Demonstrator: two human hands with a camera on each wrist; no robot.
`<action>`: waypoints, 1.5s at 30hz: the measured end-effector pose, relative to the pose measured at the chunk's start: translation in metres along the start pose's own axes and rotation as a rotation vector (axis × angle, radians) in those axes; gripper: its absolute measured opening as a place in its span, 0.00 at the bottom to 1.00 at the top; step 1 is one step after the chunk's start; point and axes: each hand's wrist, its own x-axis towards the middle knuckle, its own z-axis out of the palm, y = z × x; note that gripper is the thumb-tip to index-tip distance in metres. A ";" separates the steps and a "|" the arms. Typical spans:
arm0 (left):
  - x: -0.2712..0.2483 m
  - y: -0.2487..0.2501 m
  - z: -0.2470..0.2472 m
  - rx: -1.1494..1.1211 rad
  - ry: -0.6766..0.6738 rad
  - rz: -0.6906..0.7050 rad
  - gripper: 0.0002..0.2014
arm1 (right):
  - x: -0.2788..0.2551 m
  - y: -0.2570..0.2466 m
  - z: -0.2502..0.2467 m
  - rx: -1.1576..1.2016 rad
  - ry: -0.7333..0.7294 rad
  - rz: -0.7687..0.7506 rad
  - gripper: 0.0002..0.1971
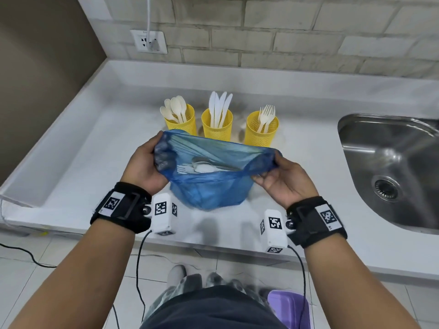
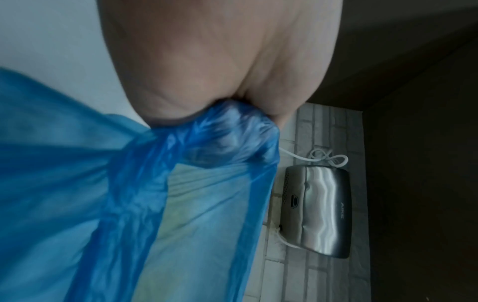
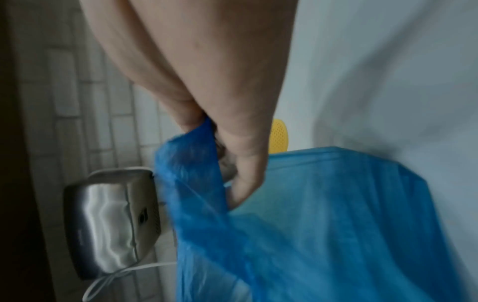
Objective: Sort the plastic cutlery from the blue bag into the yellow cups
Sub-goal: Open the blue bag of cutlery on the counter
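Observation:
Both hands stretch the mouth of a translucent blue bag [image 1: 209, 186] open above the white counter. My left hand [image 1: 145, 165] grips the bag's left rim [image 2: 220, 139], fingers tucked inside the plastic. My right hand [image 1: 282, 176] pinches the right rim [image 3: 204, 147]. Inside the bag lie white plastic cutlery pieces [image 1: 197, 167]: a fork and spoons show. Behind the bag stand three yellow mesh cups: the left cup [image 1: 181, 121] holds spoons, the middle cup [image 1: 217, 125] knives, the right cup [image 1: 261, 129] forks.
A steel sink [image 1: 394, 167] is sunk into the counter at the right. A wall socket [image 1: 149, 41] with a white cable sits at the back left. A steel wall-mounted appliance [image 2: 320, 210] hangs on the brick wall. A purple bin [image 1: 288, 309] stands on the floor.

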 end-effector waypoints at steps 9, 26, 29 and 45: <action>0.000 -0.013 -0.013 0.325 0.306 -0.005 0.18 | 0.005 0.013 -0.022 -0.032 0.301 0.083 0.11; -0.023 -0.030 0.013 1.608 0.589 0.361 0.12 | -0.001 0.039 -0.003 -2.046 0.473 -0.118 0.17; -0.024 -0.032 0.020 0.961 0.542 0.210 0.11 | 0.007 0.043 -0.010 -1.746 0.449 -0.191 0.02; -0.015 -0.039 0.010 0.174 0.555 -0.017 0.09 | 0.006 0.043 -0.007 0.018 0.397 0.088 0.10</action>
